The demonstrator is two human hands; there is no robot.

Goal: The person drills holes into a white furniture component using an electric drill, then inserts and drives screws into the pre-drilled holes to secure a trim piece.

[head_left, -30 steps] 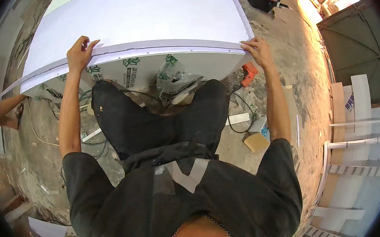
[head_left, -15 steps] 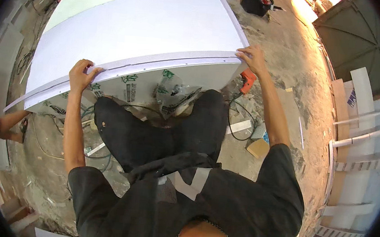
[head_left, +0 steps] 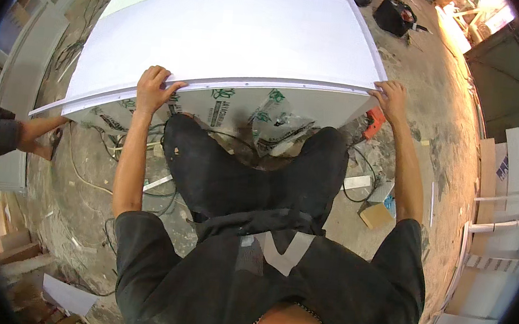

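Note:
A long white box-like panel (head_left: 234, 30) lies in front of my knees, its near side wall partly covered in printed protective film. Along its near top edge runs a thin white trim strip (head_left: 48, 108), whose left end sticks out past the panel's corner. My left hand (head_left: 153, 90) pinches this strip left of centre, thumb pointing right along the edge. Over at the near right corner, my right hand (head_left: 391, 101) pinches the strip's other end between thumb and fingers. Small screw heads dot the strip's length.
An orange power drill (head_left: 373, 123) stands by the panel's right end, its cable looping near a tan block (head_left: 376, 216). Another person (head_left: 9, 134) is close by on the left. A black bucket-like bag (head_left: 394, 16) sits at far right. Boards (head_left: 499, 245) line the right side.
The whole view has shifted, so the panel sits further right and higher. Both hands keep their grip on the strip, which now lies closer against the panel's edge.

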